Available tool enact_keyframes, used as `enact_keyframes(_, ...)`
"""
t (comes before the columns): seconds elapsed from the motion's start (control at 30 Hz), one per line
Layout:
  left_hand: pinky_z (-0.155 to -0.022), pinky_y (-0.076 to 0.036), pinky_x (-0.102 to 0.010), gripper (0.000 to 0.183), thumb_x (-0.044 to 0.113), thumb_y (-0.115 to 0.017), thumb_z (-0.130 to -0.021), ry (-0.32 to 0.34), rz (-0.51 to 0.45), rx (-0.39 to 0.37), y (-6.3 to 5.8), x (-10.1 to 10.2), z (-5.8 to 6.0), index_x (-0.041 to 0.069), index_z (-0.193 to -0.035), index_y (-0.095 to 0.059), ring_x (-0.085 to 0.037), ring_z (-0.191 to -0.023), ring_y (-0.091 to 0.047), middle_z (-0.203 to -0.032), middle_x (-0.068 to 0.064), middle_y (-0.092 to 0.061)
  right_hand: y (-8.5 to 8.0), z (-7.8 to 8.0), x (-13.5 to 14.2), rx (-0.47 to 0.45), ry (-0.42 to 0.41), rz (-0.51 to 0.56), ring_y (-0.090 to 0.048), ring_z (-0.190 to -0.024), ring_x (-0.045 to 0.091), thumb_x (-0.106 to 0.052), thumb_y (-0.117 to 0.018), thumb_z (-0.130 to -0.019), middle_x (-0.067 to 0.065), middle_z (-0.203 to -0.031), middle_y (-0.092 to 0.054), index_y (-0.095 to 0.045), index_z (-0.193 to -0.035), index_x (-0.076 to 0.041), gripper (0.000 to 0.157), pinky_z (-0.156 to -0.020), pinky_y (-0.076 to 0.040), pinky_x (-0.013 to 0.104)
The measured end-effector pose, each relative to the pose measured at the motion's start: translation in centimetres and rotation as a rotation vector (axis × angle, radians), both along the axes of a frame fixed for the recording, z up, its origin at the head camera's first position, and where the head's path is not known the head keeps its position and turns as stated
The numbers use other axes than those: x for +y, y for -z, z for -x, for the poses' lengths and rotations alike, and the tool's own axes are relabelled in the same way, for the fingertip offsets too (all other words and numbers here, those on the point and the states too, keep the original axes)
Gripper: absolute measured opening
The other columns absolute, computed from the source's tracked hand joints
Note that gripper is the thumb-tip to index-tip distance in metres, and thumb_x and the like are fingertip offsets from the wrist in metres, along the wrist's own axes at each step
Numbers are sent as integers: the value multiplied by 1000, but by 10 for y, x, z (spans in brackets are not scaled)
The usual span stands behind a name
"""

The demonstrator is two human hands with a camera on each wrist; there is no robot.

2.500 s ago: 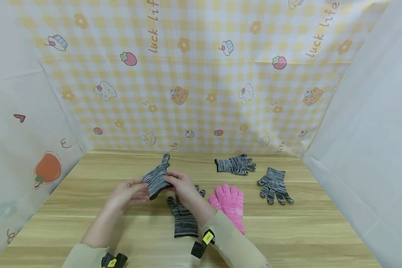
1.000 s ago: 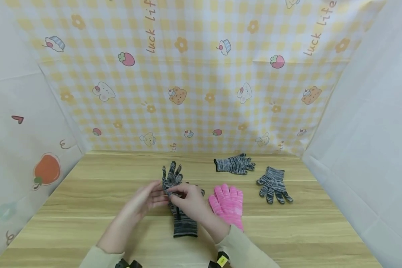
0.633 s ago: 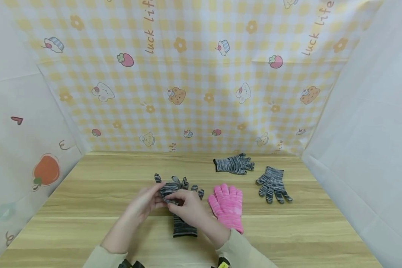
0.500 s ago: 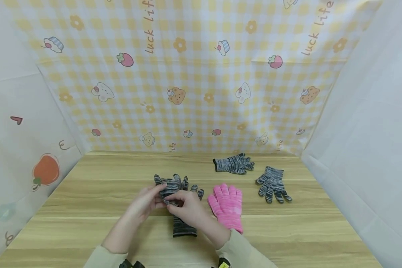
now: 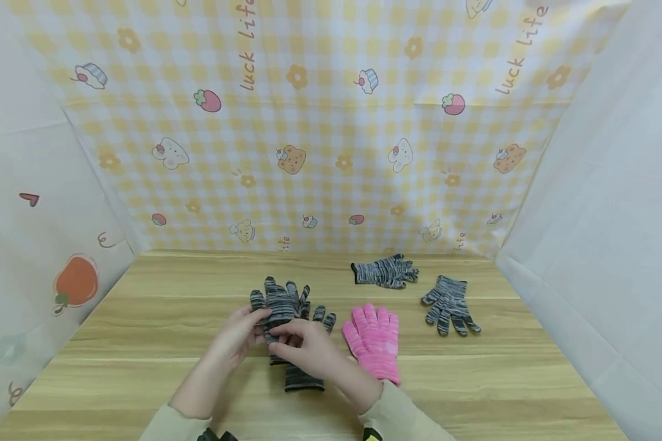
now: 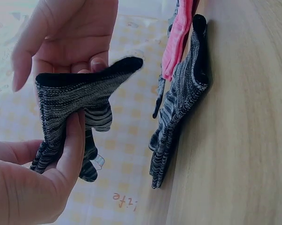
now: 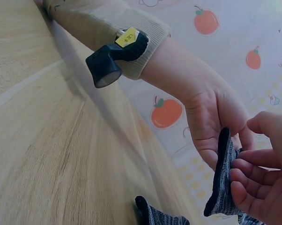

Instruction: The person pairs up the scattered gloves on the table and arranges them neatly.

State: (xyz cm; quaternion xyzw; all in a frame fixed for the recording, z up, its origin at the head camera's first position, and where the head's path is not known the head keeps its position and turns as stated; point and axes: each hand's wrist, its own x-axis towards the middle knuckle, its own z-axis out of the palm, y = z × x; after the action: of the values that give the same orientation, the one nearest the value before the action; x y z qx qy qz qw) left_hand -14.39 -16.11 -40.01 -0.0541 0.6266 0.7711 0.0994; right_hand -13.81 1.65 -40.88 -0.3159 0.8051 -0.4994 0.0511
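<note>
A grey-and-black striped knit glove [image 5: 280, 301] is held up over the table, its fingers pointing away and its black-edged cuff toward me. My left hand [image 5: 238, 335] pinches it, thumb on top and fingers beneath. My right hand [image 5: 311, 350] is at its cuff side; in the right wrist view that hand's fingertips touch the knit while the thumb stands apart. The left wrist view shows the held glove [image 6: 77, 96] with its cuff edge gaping. A second striped glove [image 5: 304, 376] lies right below, partly hidden by the right hand.
A pink glove [image 5: 376, 343] lies just right of the right forearm. Farther back are a striped glove [image 5: 385, 271] lying sideways and another striped glove [image 5: 450, 304] with its fingers toward me. Patterned cloth [image 5: 331, 128] stands behind the wooden table [image 5: 474, 380].
Over these seconds the held glove has turned and come down nearer me. Since half a second ago its fingers have risen and spread, and its cuff shows below. The right thumb has come off it.
</note>
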Motion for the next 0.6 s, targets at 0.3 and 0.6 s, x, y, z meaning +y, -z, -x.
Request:
enact_keyframes(0.3, -75, -56, -30, 30, 4, -46, -97, -15, -40, 12, -3, 0, -2, -14, -121, -41, -17, -78, -67, -90, -9, -67, -2, 4, 11, -73, 103, 72, -57, -70, 6, -18, -62, -94, -6, -84, -64, -70, -105, -9, 16, -60, -50, 22)
enact_keyframes(0.6, -76, -56, -29, 35, 4, -49, -97, -5, -47, 18, -10, 0, -5, -15, -125, -39, -17, -80, -67, -94, -9, -66, 3, 17, 20, -155, 144, 222, -59, -70, 36, 1, -56, -93, 16, -85, -63, -63, -108, 8, 18, -62, -56, 37)
